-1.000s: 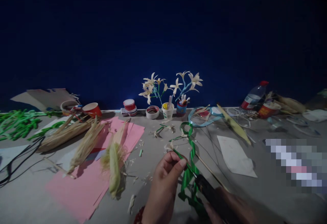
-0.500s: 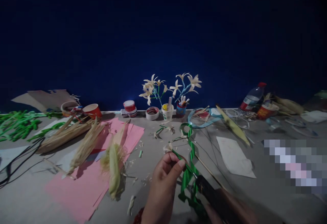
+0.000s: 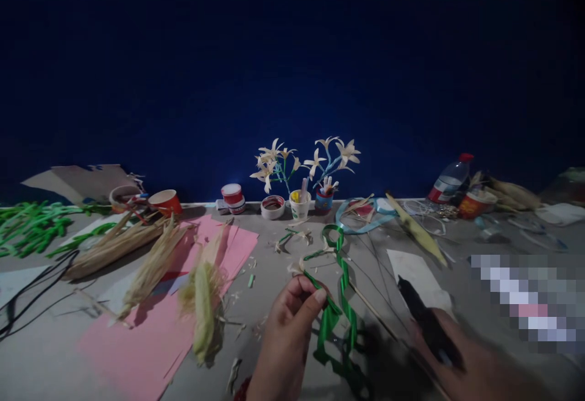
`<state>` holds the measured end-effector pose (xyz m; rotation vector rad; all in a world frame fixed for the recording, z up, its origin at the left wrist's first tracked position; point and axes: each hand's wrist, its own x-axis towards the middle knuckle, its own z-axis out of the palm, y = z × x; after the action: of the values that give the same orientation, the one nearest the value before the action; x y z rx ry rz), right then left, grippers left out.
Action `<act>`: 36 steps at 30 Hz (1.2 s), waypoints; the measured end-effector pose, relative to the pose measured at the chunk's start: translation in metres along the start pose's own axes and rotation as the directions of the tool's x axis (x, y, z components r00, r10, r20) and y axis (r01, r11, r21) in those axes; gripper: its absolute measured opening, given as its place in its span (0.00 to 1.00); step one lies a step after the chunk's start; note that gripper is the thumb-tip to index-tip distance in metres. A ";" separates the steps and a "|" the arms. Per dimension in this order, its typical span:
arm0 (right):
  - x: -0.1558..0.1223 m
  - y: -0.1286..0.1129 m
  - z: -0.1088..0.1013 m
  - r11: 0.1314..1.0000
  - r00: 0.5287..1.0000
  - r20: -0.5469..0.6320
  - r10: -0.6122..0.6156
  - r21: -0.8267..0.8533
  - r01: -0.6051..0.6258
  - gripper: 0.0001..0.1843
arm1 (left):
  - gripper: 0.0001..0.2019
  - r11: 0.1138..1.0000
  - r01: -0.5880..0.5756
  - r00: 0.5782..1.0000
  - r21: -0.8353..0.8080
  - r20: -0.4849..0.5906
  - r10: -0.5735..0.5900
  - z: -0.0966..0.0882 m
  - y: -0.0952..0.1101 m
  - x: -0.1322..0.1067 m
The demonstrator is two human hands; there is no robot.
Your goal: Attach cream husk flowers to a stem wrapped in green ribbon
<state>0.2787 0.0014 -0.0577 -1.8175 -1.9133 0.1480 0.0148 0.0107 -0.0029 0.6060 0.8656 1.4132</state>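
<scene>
My left hand (image 3: 290, 331) is closed in a pinch on a thin flower stem wrapped in green ribbon (image 3: 329, 323). A pale husk flower (image 3: 296, 267) sits at the stem's upper end, just past my fingertips. From the pinch the shiny ribbon hangs in loose twists, and a long curled length lies to its right. On the right, my right hand (image 3: 461, 352) is wrapped round a black tool (image 3: 427, 322) with a tapered tip, held apart from the stem. Its exact kind is not clear in the dim light.
Pink paper (image 3: 132, 349) and dried corn husks (image 3: 150, 267) lie left. Along the back stand husk flowers (image 3: 269, 163), a white cup (image 3: 300, 206), an orange cup (image 3: 165, 202) and a bottle (image 3: 450, 178). White paper (image 3: 414, 273) and a thin stick (image 3: 372, 309) lie right.
My right hand has drawn the black tool away from the ribbon, to the right. The left hand keeps its pinch on the stem, nearly in place. The view has tilted up slightly.
</scene>
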 end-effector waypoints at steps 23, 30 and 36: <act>0.020 -0.083 -0.011 0.675 0.981 0.098 -0.164 0.737 0.039 0.13 | 0.13 0.988 -0.118 0.992 0.104 -0.029 0.121 0.005 -0.009 -0.004; 0.030 -0.092 0.013 0.807 0.957 0.168 -0.236 0.583 0.096 0.13 | 0.14 0.988 -0.108 0.990 0.111 -0.081 0.117 -0.006 0.005 -0.004; 0.008 -0.049 0.033 0.914 0.898 0.166 -0.407 0.061 0.402 0.09 | 0.12 0.975 -0.111 0.986 0.195 -0.104 0.133 -0.026 0.015 -0.004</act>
<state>0.2209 0.0117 -0.0645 -1.3869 -2.3580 0.1942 -0.0151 0.0052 -0.0047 0.7358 1.0794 1.4996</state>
